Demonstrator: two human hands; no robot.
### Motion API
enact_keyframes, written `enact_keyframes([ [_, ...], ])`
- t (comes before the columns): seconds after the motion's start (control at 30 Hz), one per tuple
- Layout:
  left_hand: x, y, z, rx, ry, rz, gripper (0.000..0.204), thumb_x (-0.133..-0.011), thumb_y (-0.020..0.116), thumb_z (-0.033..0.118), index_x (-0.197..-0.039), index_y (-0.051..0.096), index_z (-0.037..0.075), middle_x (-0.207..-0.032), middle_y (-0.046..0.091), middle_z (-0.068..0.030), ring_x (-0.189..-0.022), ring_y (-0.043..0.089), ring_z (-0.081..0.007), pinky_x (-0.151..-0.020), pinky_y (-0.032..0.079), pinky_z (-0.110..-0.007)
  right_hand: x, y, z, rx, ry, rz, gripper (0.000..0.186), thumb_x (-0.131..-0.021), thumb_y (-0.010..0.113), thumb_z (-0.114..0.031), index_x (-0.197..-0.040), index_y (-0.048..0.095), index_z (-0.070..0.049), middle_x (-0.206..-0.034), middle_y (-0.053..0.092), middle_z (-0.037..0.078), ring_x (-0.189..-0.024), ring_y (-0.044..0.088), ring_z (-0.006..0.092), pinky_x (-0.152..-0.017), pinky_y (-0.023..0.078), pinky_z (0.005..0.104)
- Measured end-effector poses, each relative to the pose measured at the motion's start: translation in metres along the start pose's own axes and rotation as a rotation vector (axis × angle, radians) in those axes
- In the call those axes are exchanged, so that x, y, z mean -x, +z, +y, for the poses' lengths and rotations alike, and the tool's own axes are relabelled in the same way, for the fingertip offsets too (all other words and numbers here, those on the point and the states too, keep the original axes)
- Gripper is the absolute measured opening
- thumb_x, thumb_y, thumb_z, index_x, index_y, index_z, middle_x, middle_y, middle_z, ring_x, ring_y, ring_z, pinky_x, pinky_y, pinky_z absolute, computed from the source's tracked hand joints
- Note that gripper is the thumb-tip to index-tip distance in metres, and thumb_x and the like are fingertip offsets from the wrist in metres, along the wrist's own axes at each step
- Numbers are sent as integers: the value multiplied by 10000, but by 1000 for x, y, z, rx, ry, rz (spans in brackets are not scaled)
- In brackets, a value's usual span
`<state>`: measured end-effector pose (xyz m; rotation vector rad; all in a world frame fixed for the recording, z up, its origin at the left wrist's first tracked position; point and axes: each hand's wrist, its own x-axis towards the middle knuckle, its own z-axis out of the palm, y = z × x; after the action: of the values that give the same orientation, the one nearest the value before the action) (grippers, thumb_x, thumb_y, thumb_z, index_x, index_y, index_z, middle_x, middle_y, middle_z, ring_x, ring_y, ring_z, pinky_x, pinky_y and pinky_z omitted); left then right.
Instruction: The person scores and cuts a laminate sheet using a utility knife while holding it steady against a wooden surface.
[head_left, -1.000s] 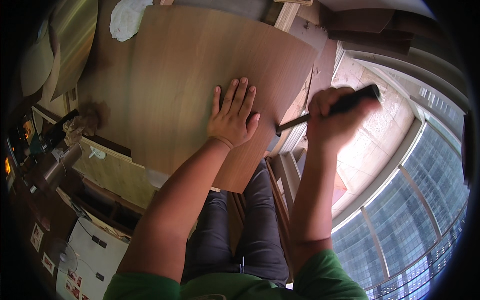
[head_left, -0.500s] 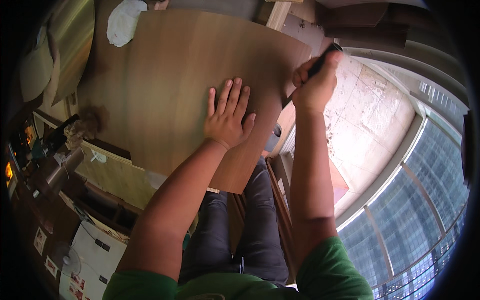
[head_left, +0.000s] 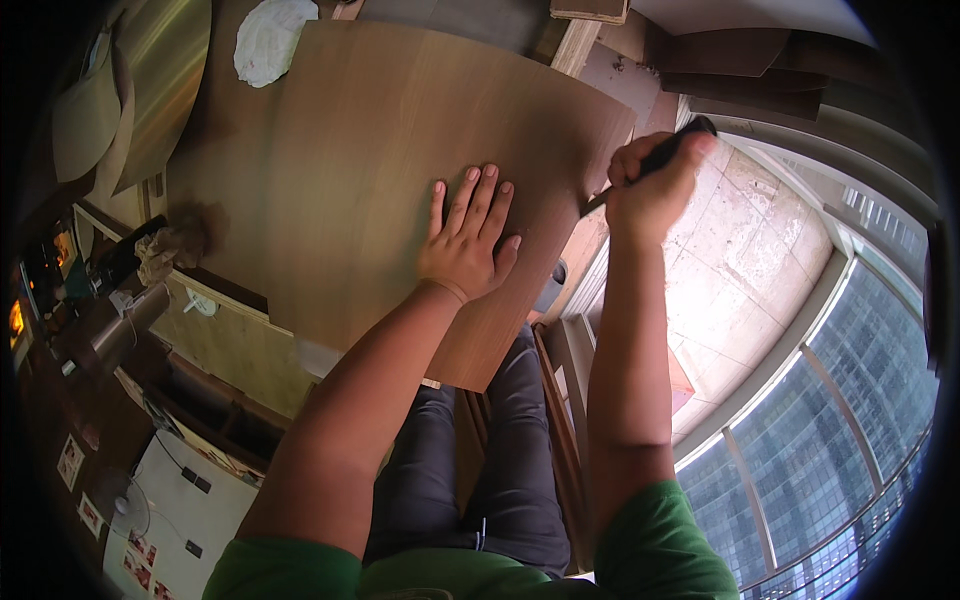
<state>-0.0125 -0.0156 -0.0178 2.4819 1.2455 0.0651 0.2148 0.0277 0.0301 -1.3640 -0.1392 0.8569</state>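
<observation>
A wide brown wood-grain board (head_left: pixel 400 130) lies flat before me. My left hand (head_left: pixel 467 240) rests palm down on it near the right side, its fingers spread and nothing in them. Beyond the right edge, my right hand (head_left: pixel 652 190) is closed around the black handle of a file (head_left: pixel 596 204). The file's narrow dark blade slants down and left to the board's right edge. My fist hides the middle of the tool.
A white crumpled bag (head_left: pixel 268 42) sits at the board's far left corner. Curved thin sheets (head_left: pixel 165 95) stand at far left, above a crumpled brown paper (head_left: pixel 160 250). A dark cup-like object (head_left: pixel 552 285) is below the board's right edge. Windows (head_left: pixel 820 440) line the right side.
My right hand and the file have shifted a little right and nearer to me along the board's edge. My left hand stays flat on the board. The whole view has shifted slightly.
</observation>
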Motion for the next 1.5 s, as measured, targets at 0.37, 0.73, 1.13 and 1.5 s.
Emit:
enact_keyframes([
  [0.37,-2,1,-3,24,26,41,689,-969,537,399,-1575,402,99,-1669,324,-142,-1553,278,-322,-1257,121,-603,-22,-7,6,-21,-32,11,720,-931,498,-794,-771,480,-92,-582,427,46,-496,401,174,-472,321,301],
  [0.73,0,6,-2,-21,32,16,710,-976,523,389,-1600,351,98,-1687,280,-148,-1563,247,-335,-1261,99,-593,58,-83,-55,429,41,-268,323,-1006,636,-340,-877,573,-52,-750,569,40,-682,508,149,-686,415,307],
  [1.13,1,1,-1,-29,21,-7,694,-982,511,411,-1582,379,88,-1679,293,-156,-1558,254,-343,-1258,110,-599,12,-16,-47,15,-81,-326,723,-974,471,-747,-965,550,-29,-712,506,57,-578,482,166,-545,387,294],
  [1.5,-1,3,-1,-5,32,53,662,-986,506,419,-1557,420,93,-1656,347,-154,-1537,314,-338,-1248,152,-608,-13,13,-23,111,-58,-198,643,-1030,419,-683,-807,507,-85,-604,455,34,-448,369,135,-430,276,283],
])
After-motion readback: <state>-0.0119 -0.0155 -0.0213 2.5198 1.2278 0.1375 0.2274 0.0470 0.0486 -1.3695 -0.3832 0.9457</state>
